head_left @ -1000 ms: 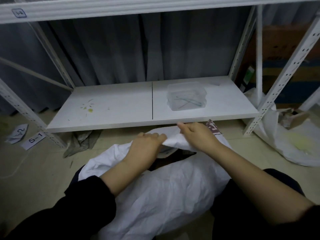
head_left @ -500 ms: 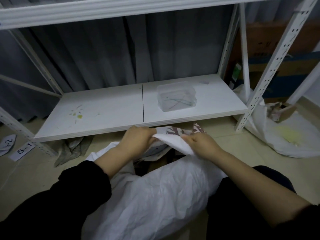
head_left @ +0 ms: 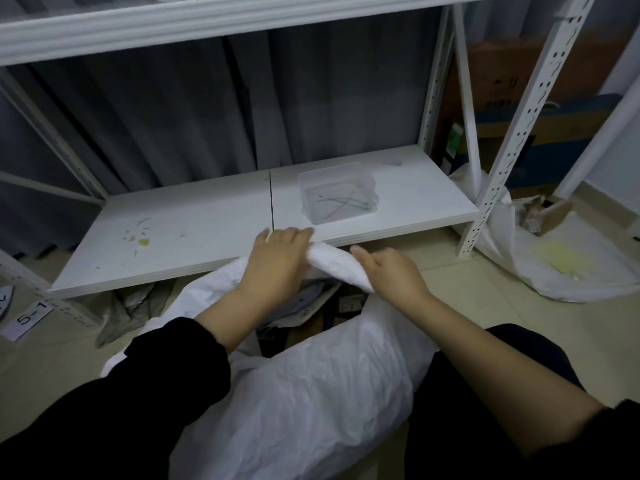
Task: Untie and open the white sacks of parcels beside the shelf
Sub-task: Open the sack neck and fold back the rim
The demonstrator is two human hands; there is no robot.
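Noted far left on the tiled floor: white paper label marked 5-1 point(head_left: 31, 315), then a crumpled grey plastic wrapper point(head_left: 131, 310) under the white laminate bottom shelf board point(head_left: 173, 237) of the metal rack.

Left hand point(head_left: 277, 261): fingers curled over and gripping the rolled far rim of the large white woven-plastic sack point(head_left: 311, 393). Knuckles at the board's front edge; touching or just short, cannot tell.

Sack lying on the floor just in front of the board, mouth toward the rack, body running back between the knees. No tie seen at the neck. Mouth gaping, with dark cardboard parcels point(head_left: 311, 317) showing inside. Beyond, on the board: clear plastic tub point(head_left: 337, 197) holding thin coloured ties.

Right hand point(head_left: 391, 271): closed on the same roll of rim, thumb aimed toward the left hand, fingertips hidden under the fabric.

Judged step: rolling the rim down so the mouth stays open. To do it well:
- Keep both grips on one fold.
- Turn it outward and down evenly.
- Work round the rim by turns, not tugging at one spot.
- Crease hard, the weave probably being springy.
- Mind the board edge at the knuckles.

Further right: perforated white steel upright point(head_left: 519, 133), and beside it a second white sack point(head_left: 571, 265), slumped on the floor and seemingly open already.
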